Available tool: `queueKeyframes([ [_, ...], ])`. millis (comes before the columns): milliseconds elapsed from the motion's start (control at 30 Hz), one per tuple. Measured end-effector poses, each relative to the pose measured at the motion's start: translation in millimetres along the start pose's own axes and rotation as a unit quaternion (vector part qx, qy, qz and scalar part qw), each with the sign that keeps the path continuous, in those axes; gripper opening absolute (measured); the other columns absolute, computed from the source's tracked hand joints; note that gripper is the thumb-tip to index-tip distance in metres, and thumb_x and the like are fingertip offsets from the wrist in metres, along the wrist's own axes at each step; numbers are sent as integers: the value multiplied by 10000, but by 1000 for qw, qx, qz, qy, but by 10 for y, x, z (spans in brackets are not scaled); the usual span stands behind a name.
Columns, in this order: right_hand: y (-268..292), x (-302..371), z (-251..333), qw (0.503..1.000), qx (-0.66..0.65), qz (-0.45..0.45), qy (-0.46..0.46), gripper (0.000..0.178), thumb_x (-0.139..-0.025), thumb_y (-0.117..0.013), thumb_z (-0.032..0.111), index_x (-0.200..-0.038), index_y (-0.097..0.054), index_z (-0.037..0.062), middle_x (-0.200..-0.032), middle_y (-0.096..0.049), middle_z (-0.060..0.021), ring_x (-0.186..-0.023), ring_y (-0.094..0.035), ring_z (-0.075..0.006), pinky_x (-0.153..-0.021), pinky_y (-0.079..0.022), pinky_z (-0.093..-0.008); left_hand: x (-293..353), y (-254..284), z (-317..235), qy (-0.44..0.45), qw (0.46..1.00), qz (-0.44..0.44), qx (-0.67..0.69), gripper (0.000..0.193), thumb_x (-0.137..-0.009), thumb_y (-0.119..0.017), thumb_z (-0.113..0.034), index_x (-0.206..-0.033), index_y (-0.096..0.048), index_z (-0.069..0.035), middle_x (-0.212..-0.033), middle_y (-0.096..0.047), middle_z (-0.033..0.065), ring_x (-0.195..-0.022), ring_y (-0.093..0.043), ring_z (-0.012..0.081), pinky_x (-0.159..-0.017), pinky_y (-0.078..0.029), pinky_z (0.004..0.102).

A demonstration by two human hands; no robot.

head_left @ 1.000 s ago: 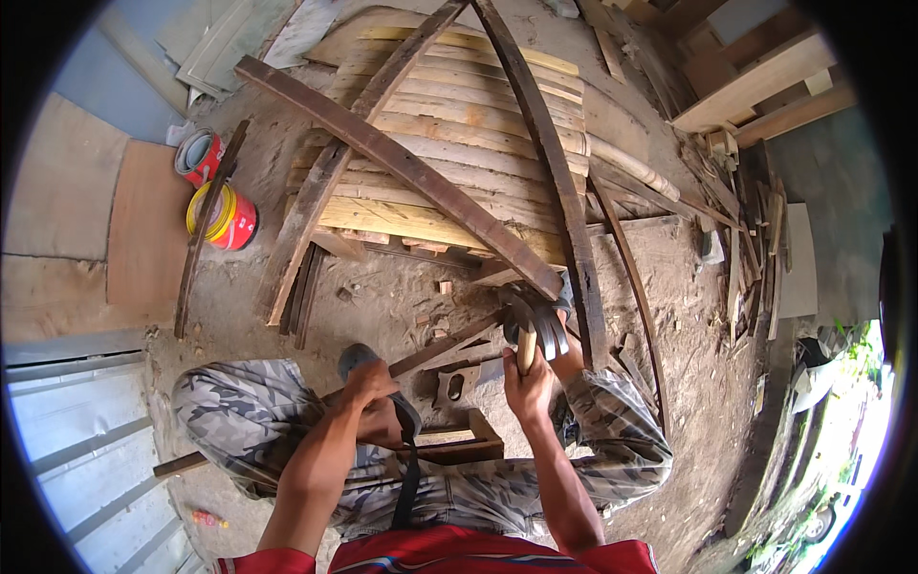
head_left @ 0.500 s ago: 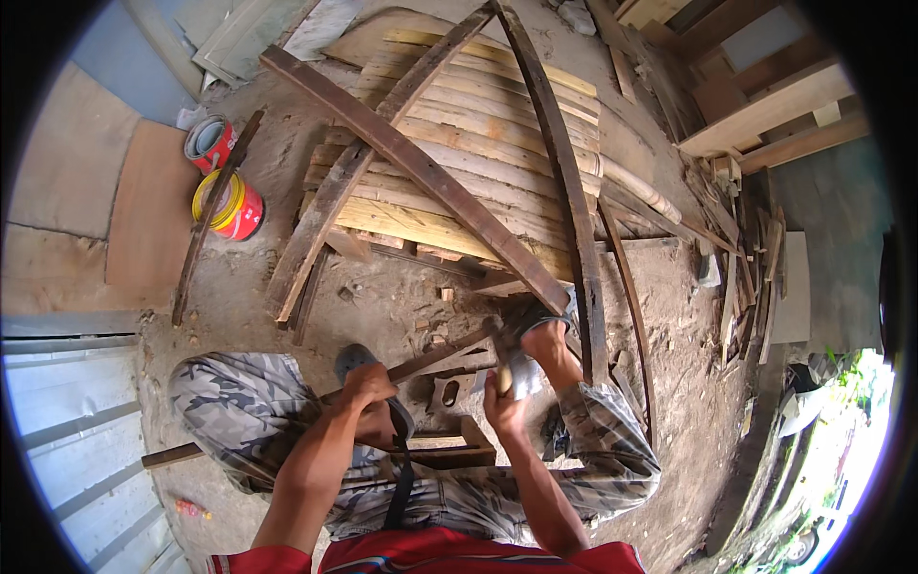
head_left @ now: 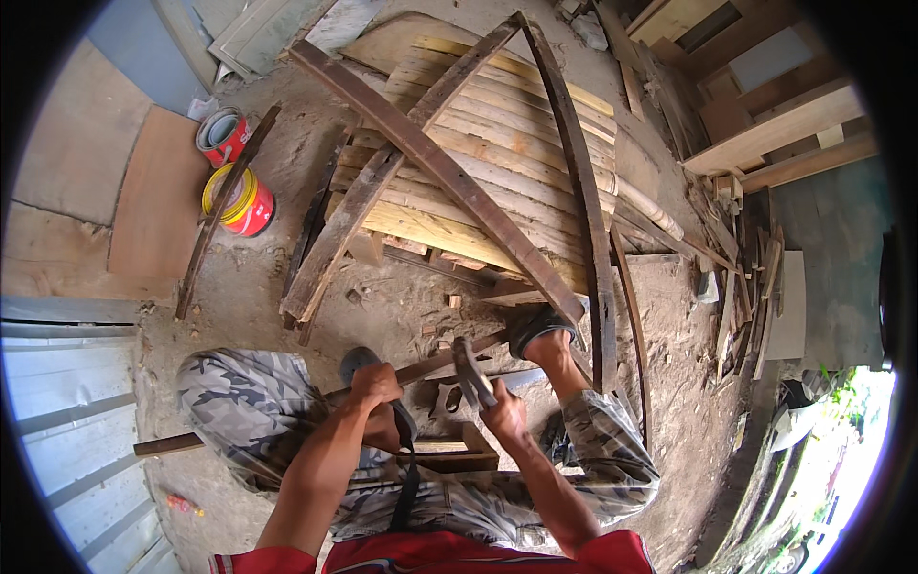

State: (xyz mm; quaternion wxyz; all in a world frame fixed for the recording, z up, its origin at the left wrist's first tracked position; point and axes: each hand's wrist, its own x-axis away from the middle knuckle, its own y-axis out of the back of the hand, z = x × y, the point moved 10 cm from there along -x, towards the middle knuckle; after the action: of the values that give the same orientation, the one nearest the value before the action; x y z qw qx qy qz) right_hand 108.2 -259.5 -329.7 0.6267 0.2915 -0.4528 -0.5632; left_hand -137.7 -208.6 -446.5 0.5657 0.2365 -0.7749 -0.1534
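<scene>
My left hand (head_left: pixel 376 385) is closed around a narrow dark wooden strip (head_left: pixel 445 362), which slants from the lower left up toward my foot. In my right hand (head_left: pixel 504 413) I grip a hammer (head_left: pixel 470 371) by its handle, its head tilted left beside the strip. Whether the hammer touches the wood, I cannot tell. Below the strip lies a handsaw (head_left: pixel 446 399), its handle partly visible. A small wooden frame (head_left: pixel 457 462) rests between my legs, partly hidden by them.
Ahead lies a stack of pale planks (head_left: pixel 497 158), crossed by long dark beams (head_left: pixel 449 182). Two paint cans (head_left: pixel 251 212) stand at the left near a metal sheet wall (head_left: pixel 76 392). Scrap wood (head_left: pixel 760 277) leans along the right, and small wood bits lie on the dirt floor.
The hammer's head has swung left and down toward the wooden strip. My left hand keeps its hold on the strip. The whole view has shifted slightly.
</scene>
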Motion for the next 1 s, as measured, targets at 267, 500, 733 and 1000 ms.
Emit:
queueKeyframes([
  [267, -35, -144, 562, 996, -22, 59, -70, 290, -934, -572, 314, -1097, -503, 85, -765, -667, -250, -671, -645, -460, -587, -510, -539, -99, -46, 117, -6, 999, -33, 22, 368, -712, -676, -268, -966, -721, -6, -955, -694, 254, -926, -684, 393, -799, -547, 464],
  [500, -608, 0, -165, 985, 69, 139, -81, 411, -926, -531, 214, -1301, -456, 65, -753, -679, -220, -670, -661, -433, -593, -523, -537, -33, -119, -11, -20, 998, -58, 18, 328, -702, -665, -240, -929, -733, -13, -929, -702, 237, -905, -689, 400, -783, -555, 460],
  [733, -399, 213, 629, 994, 32, 107, 18, 268, -926, -541, 237, -1137, -450, 101, -818, -686, -180, -684, -687, -387, -584, -543, -510, -19, -77, 50, -48, 995, -73, 46, 315, -737, -649, -221, -934, -727, 13, -951, -695, 259, -929, -680, 417, -807, -549, 466],
  [1000, -359, -90, 327, 993, -12, 94, -72, 188, -907, -540, 198, -1078, -515, 123, -840, -683, -219, -740, -669, -431, -595, -502, -561, -77, -132, 61, 3, 1000, -20, 15, 350, -726, -664, -249, -962, -729, 2, -975, -696, 248, -942, -677, 409, -817, -547, 461],
])
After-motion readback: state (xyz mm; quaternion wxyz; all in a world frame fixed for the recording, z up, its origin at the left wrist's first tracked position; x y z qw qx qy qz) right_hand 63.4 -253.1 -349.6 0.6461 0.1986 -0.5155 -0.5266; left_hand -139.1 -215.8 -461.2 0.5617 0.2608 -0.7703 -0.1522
